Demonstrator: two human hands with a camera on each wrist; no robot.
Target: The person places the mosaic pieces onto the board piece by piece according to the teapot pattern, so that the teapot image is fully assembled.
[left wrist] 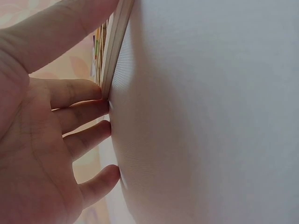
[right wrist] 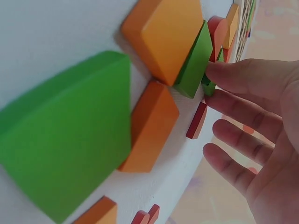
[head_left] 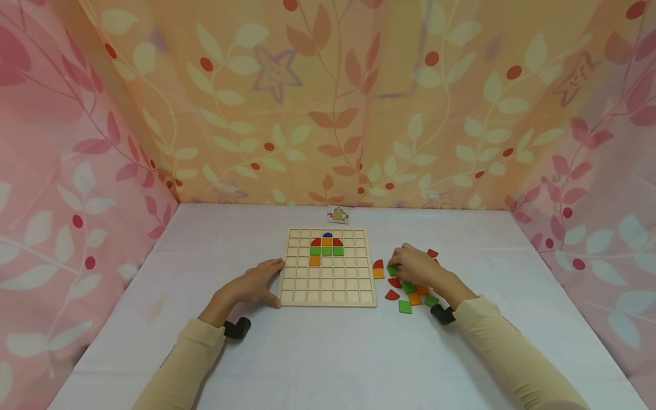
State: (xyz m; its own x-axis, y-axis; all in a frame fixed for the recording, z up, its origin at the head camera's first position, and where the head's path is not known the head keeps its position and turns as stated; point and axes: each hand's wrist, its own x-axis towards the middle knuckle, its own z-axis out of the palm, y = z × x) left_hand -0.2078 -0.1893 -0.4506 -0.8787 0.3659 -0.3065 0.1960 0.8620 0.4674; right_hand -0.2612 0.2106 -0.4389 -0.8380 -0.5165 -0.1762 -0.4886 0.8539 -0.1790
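Note:
A wooden grid board (head_left: 328,287) lies flat on the table. On it sit a blue half-round tile (head_left: 327,234), two red quarter-round tiles, two orange squares and a row of green square tiles (head_left: 327,251). My left hand (head_left: 251,283) rests at the board's left edge, fingers spread and fairly straight, thumb near its front corner. Over the loose tiles to the right, my right hand (head_left: 414,265) pinches a green square tile (right wrist: 209,87) between thumb and index finger. The other fingers of that hand are held apart from it.
Loose tiles lie right of the board: a green square (head_left: 405,307), a red quarter-round (head_left: 392,294), an orange square (head_left: 414,298) and several more. A small pattern card (head_left: 337,214) lies behind the board. Patterned curtains (head_left: 328,114) enclose the white table (head_left: 328,359).

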